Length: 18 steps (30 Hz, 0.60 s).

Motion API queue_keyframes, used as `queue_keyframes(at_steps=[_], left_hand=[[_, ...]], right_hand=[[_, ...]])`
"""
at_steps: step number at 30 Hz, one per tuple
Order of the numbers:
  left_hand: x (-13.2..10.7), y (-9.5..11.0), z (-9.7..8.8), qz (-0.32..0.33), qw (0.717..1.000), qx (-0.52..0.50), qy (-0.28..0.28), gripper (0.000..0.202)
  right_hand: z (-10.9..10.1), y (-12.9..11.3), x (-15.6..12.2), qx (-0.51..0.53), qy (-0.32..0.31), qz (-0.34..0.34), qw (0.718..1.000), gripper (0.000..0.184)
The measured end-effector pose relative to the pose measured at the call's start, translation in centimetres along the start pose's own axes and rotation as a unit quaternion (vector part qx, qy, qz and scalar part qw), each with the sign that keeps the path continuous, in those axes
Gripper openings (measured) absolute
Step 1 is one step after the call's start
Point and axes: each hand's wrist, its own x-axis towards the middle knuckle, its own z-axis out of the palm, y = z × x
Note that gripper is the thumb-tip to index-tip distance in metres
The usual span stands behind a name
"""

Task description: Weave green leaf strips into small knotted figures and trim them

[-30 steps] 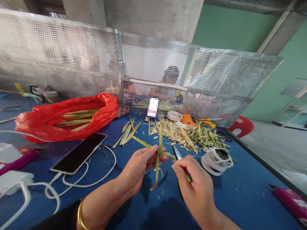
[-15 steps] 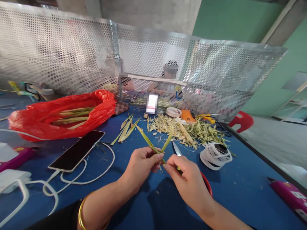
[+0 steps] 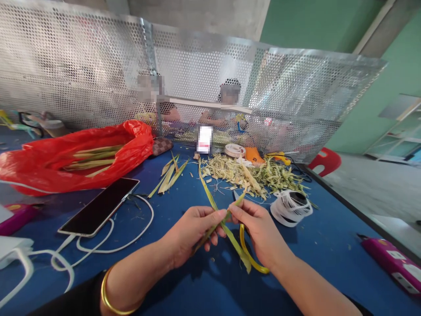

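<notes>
Both my hands meet over the blue table (image 3: 329,263), working thin green leaf strips (image 3: 210,199). My left hand (image 3: 192,230) is closed on the strips, its fingers pinched round them where they cross. Touching it from the right, my right hand (image 3: 259,232) pinches the same strips at its fingertips. Scissors with a yellow handle loop (image 3: 251,259) hang from or lie under the right hand; how they are held is hidden. One strip runs up and away, another trails down toward me.
A red plastic bag (image 3: 49,164) of leaves lies at the left, beside a phone (image 3: 98,206) on a white cable. Leaf scraps (image 3: 256,175) are heaped ahead, with a roll of white cord (image 3: 291,206) at the right. A perforated metal screen (image 3: 98,79) stands behind; people sit beyond it.
The hands have come together and the strips were turned and crossed. The scissors blade, seen pointing up before, is now hidden; the yellow handle loop shows below the right hand.
</notes>
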Motion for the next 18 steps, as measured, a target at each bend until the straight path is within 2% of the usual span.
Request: queue_keyframes(at_steps=[8,12,15,18], left_hand=[[0.4,-0.4,0.3,-0.008,0.997,0.072,0.041,0.025],[0.4,-0.6,0.3,-0.018,0.998,0.059,0.034,0.024],[0.3,-0.8,0.2,-0.028,0.999,0.028,0.034,0.027],[0.5,-1.0,-0.1,-0.018,0.997,0.002,0.069,0.026]], right_hand=[[0.5,0.9,-0.1,-0.05,0.081,-0.048,0.994,0.029],[0.2,1.2,0.2,-0.07,0.088,-0.045,0.993,0.032],[-0.3,1.1,0.5,-0.165,0.051,-0.032,0.985,0.04],[-1.0,0.8,0.7,-0.293,0.032,-0.046,0.955,0.05]])
